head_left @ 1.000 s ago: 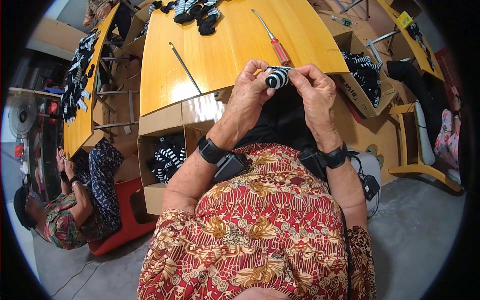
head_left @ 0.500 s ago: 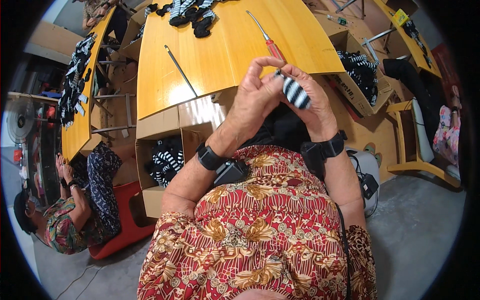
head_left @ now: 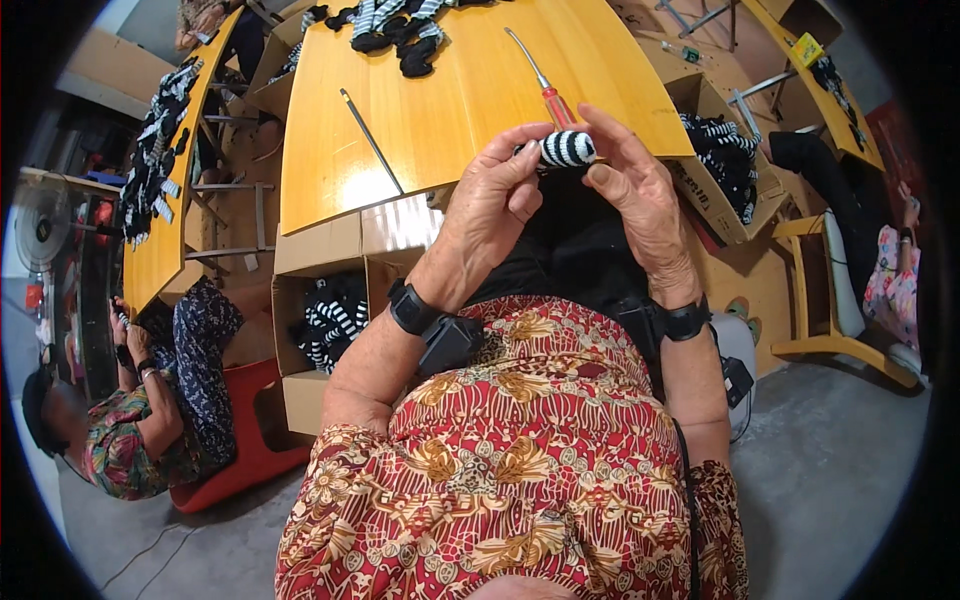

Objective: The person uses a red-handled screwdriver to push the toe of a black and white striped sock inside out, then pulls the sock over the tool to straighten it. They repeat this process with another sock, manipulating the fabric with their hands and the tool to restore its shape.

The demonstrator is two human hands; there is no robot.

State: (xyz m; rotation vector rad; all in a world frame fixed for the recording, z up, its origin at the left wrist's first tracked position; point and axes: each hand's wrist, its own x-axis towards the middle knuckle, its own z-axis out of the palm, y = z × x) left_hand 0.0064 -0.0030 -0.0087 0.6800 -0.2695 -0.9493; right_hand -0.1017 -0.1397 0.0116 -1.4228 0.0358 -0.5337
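Note:
A small black-and-white striped knitted piece (head_left: 567, 149), rounded at its outer end, is held up over the table's near edge. My left hand (head_left: 497, 195) pinches it between thumb and fingers. My right hand (head_left: 650, 212) is beside its rounded end, thumb and fingers spread apart around that end without closing on it. Just beyond my hands, on the table, lies a tool with a red handle (head_left: 557, 106) and a thin bent metal shaft. My left fingers hide part of the knitted piece.
The yellow table (head_left: 460, 110) bears a dark rod (head_left: 370, 140) and a heap of striped knitted pieces (head_left: 412, 40). Cardboard boxes of similar pieces stand below at left (head_left: 335, 318) and right (head_left: 722, 165). A co-worker (head_left: 140, 430) sits at left on a red chair (head_left: 250, 440).
My right hand has come off the knitted piece and moved right, its fingers opening. My left hand has turned the piece from slanting to nearly level.

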